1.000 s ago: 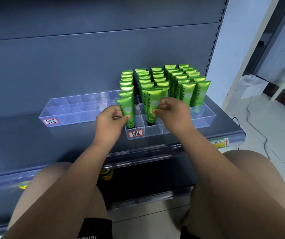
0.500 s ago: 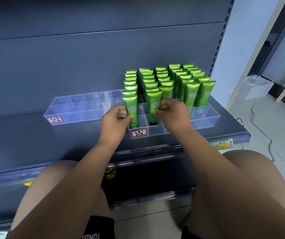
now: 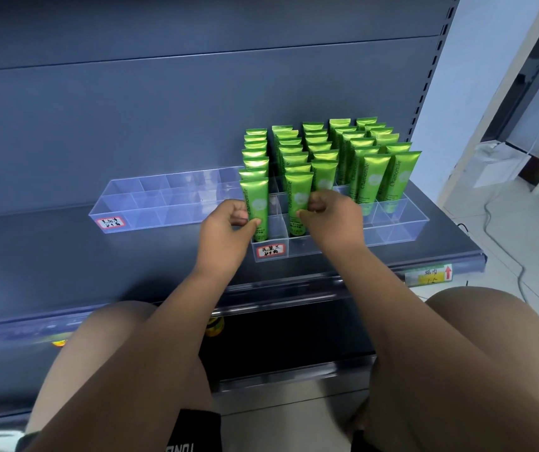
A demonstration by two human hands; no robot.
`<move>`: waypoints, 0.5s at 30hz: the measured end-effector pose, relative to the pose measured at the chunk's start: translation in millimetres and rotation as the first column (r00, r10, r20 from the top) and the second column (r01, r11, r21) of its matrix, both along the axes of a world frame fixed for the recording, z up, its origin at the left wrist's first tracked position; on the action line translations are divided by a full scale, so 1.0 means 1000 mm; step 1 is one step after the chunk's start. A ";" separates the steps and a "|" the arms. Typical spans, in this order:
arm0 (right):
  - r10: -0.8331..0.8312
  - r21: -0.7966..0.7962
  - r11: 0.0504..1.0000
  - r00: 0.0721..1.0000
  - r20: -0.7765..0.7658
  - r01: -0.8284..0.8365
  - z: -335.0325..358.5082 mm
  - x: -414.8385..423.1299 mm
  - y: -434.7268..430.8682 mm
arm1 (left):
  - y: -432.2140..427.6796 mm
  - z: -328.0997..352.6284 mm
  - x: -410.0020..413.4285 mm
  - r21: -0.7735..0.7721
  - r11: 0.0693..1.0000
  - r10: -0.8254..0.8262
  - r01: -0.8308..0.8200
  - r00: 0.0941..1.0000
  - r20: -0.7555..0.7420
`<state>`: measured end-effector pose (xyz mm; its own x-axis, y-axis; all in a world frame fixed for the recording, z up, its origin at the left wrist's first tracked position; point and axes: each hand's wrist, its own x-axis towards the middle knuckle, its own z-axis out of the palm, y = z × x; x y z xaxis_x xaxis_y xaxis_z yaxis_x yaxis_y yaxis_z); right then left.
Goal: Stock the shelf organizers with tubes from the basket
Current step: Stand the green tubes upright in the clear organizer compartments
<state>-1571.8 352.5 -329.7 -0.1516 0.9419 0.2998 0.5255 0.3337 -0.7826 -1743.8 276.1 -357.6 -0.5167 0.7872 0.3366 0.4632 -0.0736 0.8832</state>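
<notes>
— Step?
— Seating: left hand [image 3: 225, 223] pinches one green tube [image 3: 256, 200], right hand [image 3: 331, 215] pinches the neighbour tube [image 3: 299, 194]. Both stand in the organizer [image 3: 403, 225] at its front-left corner, near the shelf [image 3: 163, 262] front edge.
— Next?
— Probably let go and fetch more; basket out of sight.

Soft, even light here, and it comes in from the right, where the pale wall [image 3: 489, 76] and floor [image 3: 529, 256] run bright, close to washed out. The grey back panel [image 3: 131, 109] sits dim and flat, darker toward the upper left. Look at the green tubes [image 3: 323, 151]: metallic sheen on the crimped tops, front lettering crisp. The clear organizers [image 3: 176, 176] catch faint pale reflections (the left cells almost melt into the grey). Bluish glare on the shelf-edge rail [image 3: 26, 327]. Under the shelf, near black. Wide-angle bend on the perforated upright [image 3: 424, 93], and the thighs [image 3: 114, 370] at the bottom go soft and smeared.
</notes>
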 end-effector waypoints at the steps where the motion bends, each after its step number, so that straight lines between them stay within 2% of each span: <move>1: 0.001 -0.004 1.000 1.000 0.001 -0.001 0.001 0.000 -0.001 | -0.001 0.000 0.000 -0.002 1.000 0.001 -0.001 1.000 -0.001; 15: 0.002 -0.002 1.000 0.998 0.064 -0.002 0.012 0.006 -0.010 | -0.003 0.001 0.003 -0.016 1.000 -0.001 0.001 1.000 0.004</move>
<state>-1566.3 342.4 -317.6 -0.1725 0.9421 0.2876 0.5734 0.3335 -0.7483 -1741.1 273.2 -357.0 -0.5176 0.7927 0.3220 0.4595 -0.0599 0.8862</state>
